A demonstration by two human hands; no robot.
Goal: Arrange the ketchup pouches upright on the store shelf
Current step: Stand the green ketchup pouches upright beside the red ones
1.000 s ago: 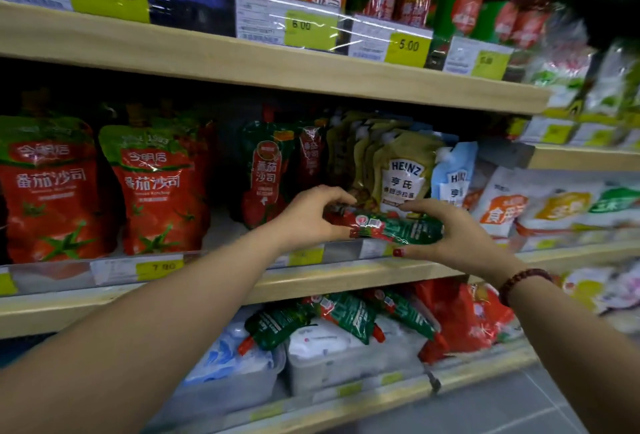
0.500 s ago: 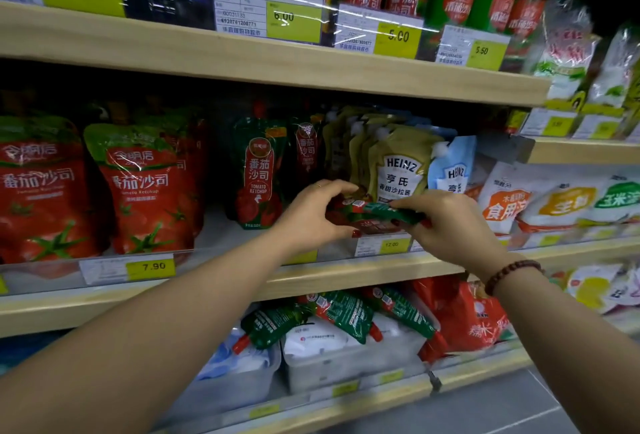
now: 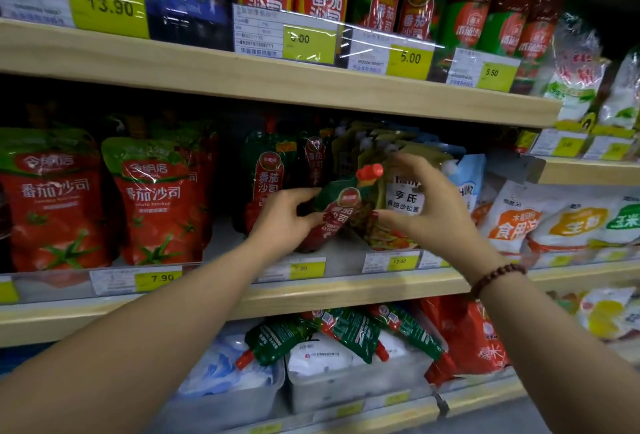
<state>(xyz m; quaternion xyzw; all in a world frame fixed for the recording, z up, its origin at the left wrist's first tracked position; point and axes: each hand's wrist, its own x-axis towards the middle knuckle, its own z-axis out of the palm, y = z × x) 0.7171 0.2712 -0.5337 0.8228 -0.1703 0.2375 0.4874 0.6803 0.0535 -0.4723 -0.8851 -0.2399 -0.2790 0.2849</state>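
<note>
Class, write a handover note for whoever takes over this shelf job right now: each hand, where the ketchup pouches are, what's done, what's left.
Left hand: grips the lower half of the ketchup pouch.
Right hand: thumb at the pouch's right edge, fingers arched near its red cap; firm grip unclear.
Pouch: tilted, cap up and right, at the middle shelf.
Done: two matching pouches stand upright behind it.
Left: stand this one straight; three pouches lie on the bins below, probably next.

free: shelf floor (image 3: 225, 246) bared between red pouches (image 3: 156, 198) and upright ketchup pouch (image 3: 266, 177) | blocked: right by Heinz pouches (image 3: 403, 198), above by upper shelf (image 3: 277, 80)
</note>
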